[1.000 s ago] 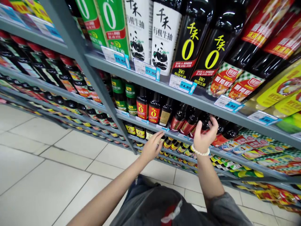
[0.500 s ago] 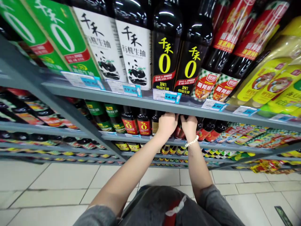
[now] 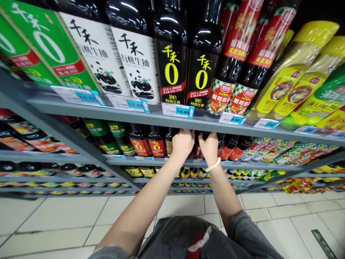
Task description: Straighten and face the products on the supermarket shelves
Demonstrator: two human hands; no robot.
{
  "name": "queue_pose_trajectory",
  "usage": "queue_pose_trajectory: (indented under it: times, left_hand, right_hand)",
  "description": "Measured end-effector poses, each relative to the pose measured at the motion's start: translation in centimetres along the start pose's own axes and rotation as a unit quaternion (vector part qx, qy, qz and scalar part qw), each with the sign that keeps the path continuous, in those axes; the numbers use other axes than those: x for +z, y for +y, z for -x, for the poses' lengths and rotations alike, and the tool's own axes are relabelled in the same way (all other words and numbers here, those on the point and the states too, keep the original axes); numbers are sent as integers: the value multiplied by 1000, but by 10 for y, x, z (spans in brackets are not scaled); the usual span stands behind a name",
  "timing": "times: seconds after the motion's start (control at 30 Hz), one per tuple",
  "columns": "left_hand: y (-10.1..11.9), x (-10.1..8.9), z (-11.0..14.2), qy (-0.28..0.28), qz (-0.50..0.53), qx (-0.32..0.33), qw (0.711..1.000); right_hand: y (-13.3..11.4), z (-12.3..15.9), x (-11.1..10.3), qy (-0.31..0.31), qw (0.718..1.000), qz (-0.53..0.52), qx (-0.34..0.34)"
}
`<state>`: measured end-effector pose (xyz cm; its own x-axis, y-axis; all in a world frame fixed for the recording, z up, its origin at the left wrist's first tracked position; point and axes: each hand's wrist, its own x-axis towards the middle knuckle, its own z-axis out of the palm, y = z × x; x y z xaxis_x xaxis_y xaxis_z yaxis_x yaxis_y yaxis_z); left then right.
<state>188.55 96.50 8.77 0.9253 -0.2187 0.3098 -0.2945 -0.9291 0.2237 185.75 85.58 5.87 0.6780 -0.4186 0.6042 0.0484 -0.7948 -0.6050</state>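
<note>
Both hands reach in under the edge of the upper shelf to the row of dark sauce bottles on the shelf below. My left hand (image 3: 183, 142) is curled closed, knuckles up, just right of a dark bottle with a tan label (image 3: 169, 146). Its fingertips are out of sight behind the hand. My right hand (image 3: 209, 144), with a pale beaded bracelet (image 3: 214, 164) at the wrist, is bent closed above a red-labelled bottle (image 3: 198, 152). What either hand grips is hidden by the hands and the shelf edge. A narrow gap separates the two hands.
Overhanging the hands is the upper shelf's grey edge (image 3: 151, 117) with price tags. On it stand black-labelled soy sauce bottles (image 3: 172, 68), white-labelled bottles (image 3: 136, 68) and yellow squeeze bottles (image 3: 283, 86). Red-labelled bottles (image 3: 156, 144) stand left of the hands. Pale floor tiles (image 3: 67, 212) lie below.
The view has shifted, so the shelves and both hands appear further left. My hands keep nearly the same place among the bottles and stay closed.
</note>
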Motion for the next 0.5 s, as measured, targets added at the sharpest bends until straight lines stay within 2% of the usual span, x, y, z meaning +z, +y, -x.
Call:
queue_pose_trajectory:
  times: [0.07, 0.13, 0.2, 0.27, 0.33, 0.5]
  left_hand:
    - [0, 5, 0, 13, -3, -4, 1000]
    - [0, 11, 0, 33, -3, -14, 999]
    - [1, 19, 0, 54, 0, -33, 998]
    - [5, 27, -1, 74, 6, -56, 996]
    - [8, 34, -2, 96, 12, -71, 993]
    - [13, 41, -3, 125, 30, -91, 988]
  right_hand:
    - [0, 15, -24, 19, 998, -48, -33]
    - [7, 26, -50, 70, 992, -93, -54]
    - [21, 27, -72, 149, 982, -104, -45]
    - [36, 18, -81, 193, 978, -76, -25]
    - [48, 3, -76, 174, 984, -14, -16]
    - [51, -26, -38, 51, 991, 126, 22]
